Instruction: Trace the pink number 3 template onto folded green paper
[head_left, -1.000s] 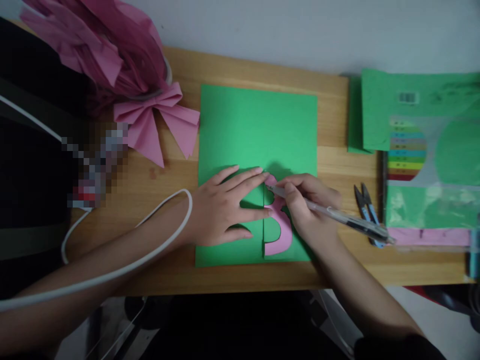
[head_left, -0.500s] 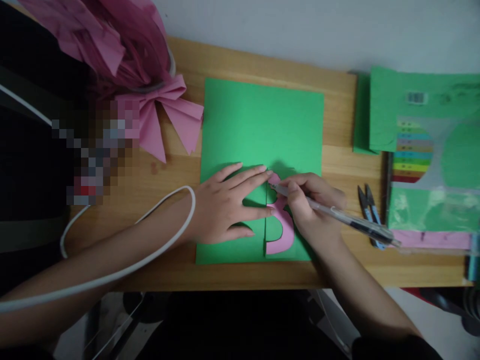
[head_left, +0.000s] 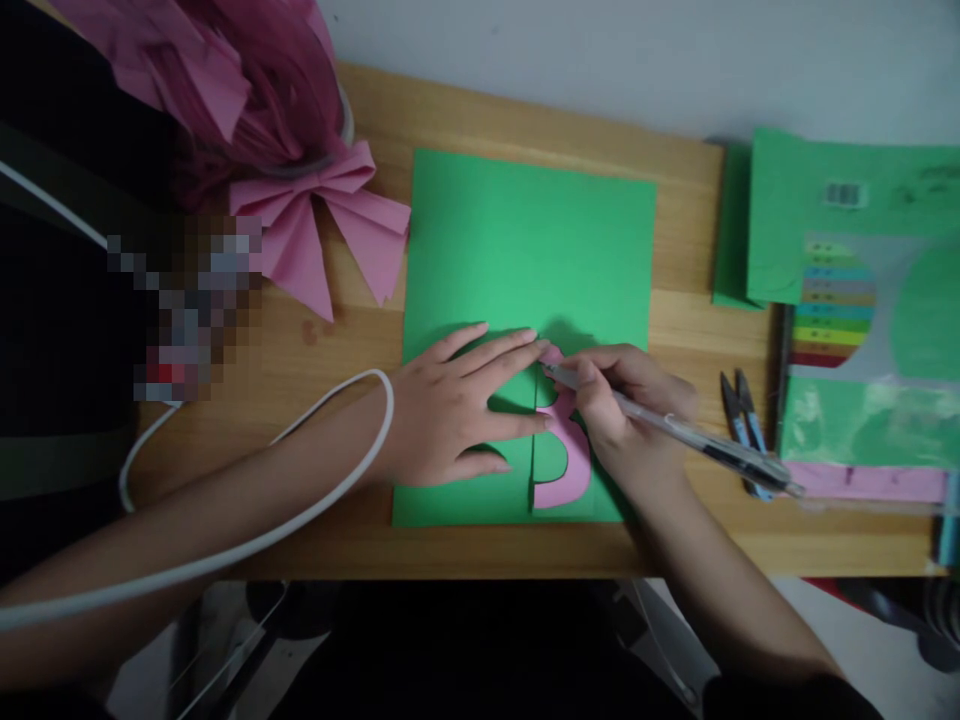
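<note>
A green paper sheet (head_left: pixel 525 240) lies flat on the wooden desk (head_left: pixel 360 540). A pink cut-out shaped like a curved letter (head_left: pixel 571 465) rests on its lower middle. My left hand (head_left: pixel 450 410) lies flat on the green sheet with fingers spread, its fingertips touching the left edge of the pink shape. My right hand (head_left: pixel 619 410) is closed around a clear pen (head_left: pixel 690 435), whose tip meets the top of the pink shape. The hand covers part of the shape.
Pink folded paper bows and a pink paper heap (head_left: pixel 300 170) sit at the desk's back left. Small blue-handled snips (head_left: pixel 742 425) lie right of my hand. A plastic pack of green and coloured paper (head_left: pixel 855 300) fills the right side. A white cable (head_left: pixel 285 490) crosses my left forearm.
The view has drifted slightly, so everything sits a little further right and higher. The pen tip has crept a touch right along the top of the pink shape. My left hand stays put.
</note>
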